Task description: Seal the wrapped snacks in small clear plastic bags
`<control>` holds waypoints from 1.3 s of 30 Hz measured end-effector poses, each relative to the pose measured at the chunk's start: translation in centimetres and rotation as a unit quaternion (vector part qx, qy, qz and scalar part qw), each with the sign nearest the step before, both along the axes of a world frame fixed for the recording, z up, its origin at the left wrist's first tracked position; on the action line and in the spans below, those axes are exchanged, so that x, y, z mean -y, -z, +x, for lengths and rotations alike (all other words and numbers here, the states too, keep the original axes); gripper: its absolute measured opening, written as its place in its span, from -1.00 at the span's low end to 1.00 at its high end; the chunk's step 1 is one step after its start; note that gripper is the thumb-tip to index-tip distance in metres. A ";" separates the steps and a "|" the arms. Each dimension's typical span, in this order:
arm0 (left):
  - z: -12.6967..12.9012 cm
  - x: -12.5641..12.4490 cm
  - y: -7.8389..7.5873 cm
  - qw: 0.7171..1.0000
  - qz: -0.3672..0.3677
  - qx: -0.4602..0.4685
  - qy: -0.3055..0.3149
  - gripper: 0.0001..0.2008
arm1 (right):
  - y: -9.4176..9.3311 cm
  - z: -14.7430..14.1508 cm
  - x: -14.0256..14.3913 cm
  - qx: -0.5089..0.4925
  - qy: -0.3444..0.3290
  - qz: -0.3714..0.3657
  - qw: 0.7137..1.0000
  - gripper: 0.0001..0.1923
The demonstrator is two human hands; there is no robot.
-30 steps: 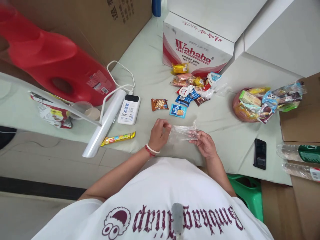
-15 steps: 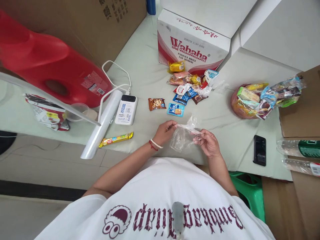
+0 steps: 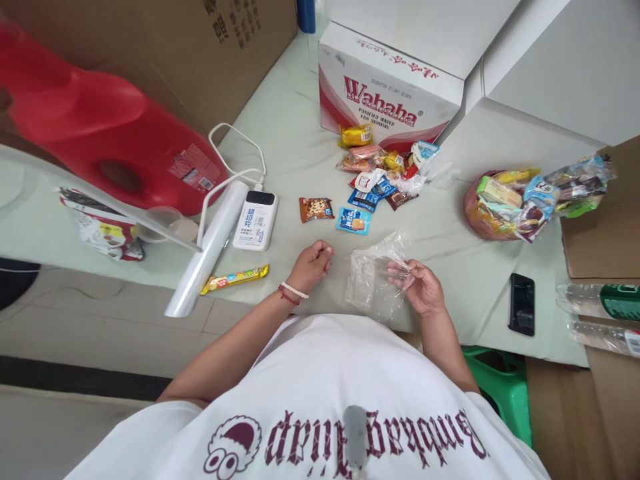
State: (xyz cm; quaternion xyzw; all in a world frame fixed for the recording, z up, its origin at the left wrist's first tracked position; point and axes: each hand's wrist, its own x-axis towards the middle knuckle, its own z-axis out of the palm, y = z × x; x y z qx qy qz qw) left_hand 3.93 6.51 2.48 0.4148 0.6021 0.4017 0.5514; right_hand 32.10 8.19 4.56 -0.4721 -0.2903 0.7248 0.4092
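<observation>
In my right hand [image 3: 425, 288] is a clear plastic bag [image 3: 373, 277], pinched near its upper right edge, its thin film hanging loose over the table toward the left. My left hand [image 3: 311, 265] is apart from the bag, its fingers curled together with nothing visible in them. Just beyond my hands lie a light blue snack packet [image 3: 353, 220] and a brown cookie packet [image 3: 317, 209]. Farther back, a heap of small wrapped snacks [image 3: 383, 173] rests against a white and red carton [image 3: 390, 93].
On the left are a power bank [image 3: 255, 221] with a white cable, a roll of plastic film [image 3: 207, 250], a yellow snack bar [image 3: 235, 279] and a big red jug [image 3: 150, 147]. A snack-filled bowl [image 3: 480, 217], a phone [image 3: 522, 304] and plastic bottles [image 3: 583, 300] are on the right.
My left hand has let go of the bag and moved left. The bag now hangs from my right hand alone, more spread out.
</observation>
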 end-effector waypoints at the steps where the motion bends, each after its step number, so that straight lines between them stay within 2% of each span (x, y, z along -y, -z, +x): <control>1: 0.3 0.0 -0.3 0.999 0.039 -0.034 -0.002 -0.67 | -0.2 -0.1 0.0 -0.001 -0.011 -0.002 1.000 -0.74; 3: 1.5 -0.1 -0.9 0.989 0.123 -0.077 0.025 -0.59 | -0.7 -0.6 0.2 0.006 -0.042 -0.002 0.999 -0.74; 5: 3.3 -0.4 -1.3 0.981 0.162 -0.075 0.074 -0.38 | -1.3 -1.3 0.4 0.029 -0.073 0.013 0.997 -0.73; 7: 5.1 -1.0 -1.1 0.982 0.135 -0.058 0.118 -0.34 | -1.9 -1.8 0.6 0.068 -0.090 0.044 0.993 -0.70; 9: 6.1 -1.7 -0.4 0.987 0.087 -0.028 0.135 -0.52 | -2.3 -1.9 0.9 0.113 -0.088 0.080 0.987 -0.67; 11: 6.2 -2.3 0.5 0.990 0.058 0.024 0.126 -0.67 | -2.5 -1.5 1.2 0.146 -0.081 0.104 0.980 -0.68; 14: 5.3 -2.7 1.4 0.990 0.027 0.108 0.086 -0.73 | -2.3 0.0 1.6 0.167 -0.068 0.103 0.978 -0.70; 17: 4.4 -2.7 1.6 0.985 -0.020 0.168 0.038 -0.77 | -1.8 1.6 1.8 0.185 -0.074 0.080 0.977 -0.66; 20: 4.3 -2.5 1.1 0.983 -0.028 0.180 -0.002 -0.82 | -1.5 2.4 1.5 0.237 -0.129 0.094 0.958 -0.70; 22: 4.6 -2.1 0.7 0.988 -0.012 0.151 0.003 -0.83 | -1.3 2.3 1.0 0.258 -0.164 0.121 0.944 -0.69; 24: 5.1 -1.7 0.2 0.995 0.031 0.092 0.034 -0.82 | -1.0 1.4 0.5 0.261 -0.177 0.148 0.937 -0.54; 27: 5.5 -1.1 -0.2 0.991 0.116 -0.012 0.066 -0.74 | -0.4 -0.4 -0.5 0.286 -0.140 0.180 0.931 -0.54; 30: 4.8 -1.0 0.0 0.988 0.128 -0.087 0.009 -0.59 | 0.0 -1.9 -1.1 0.284 -0.063 0.177 0.940 -0.67; 32: 4.0 -1.0 0.2 0.982 0.119 -0.134 -0.059 -0.57 | 0.1 -2.4 -1.0 0.256 -0.004 0.152 0.955 -0.72; 34: 3.4 -0.9 0.3 0.972 0.127 -0.174 -0.089 -0.60 | 0.1 -2.9 -0.7 0.238 0.024 0.139 0.961 -0.69; 38: 3.9 -0.4 0.0 0.970 0.158 -0.180 -0.047 -0.70 | 0.5 -5.0 0.0 0.240 -0.063 0.157 0.956 -0.48; 39: 4.1 -0.3 0.0 0.972 0.158 -0.169 -0.041 -0.70 | 0.8 -5.5 0.0 0.244 -0.067 0.154 0.955 -0.47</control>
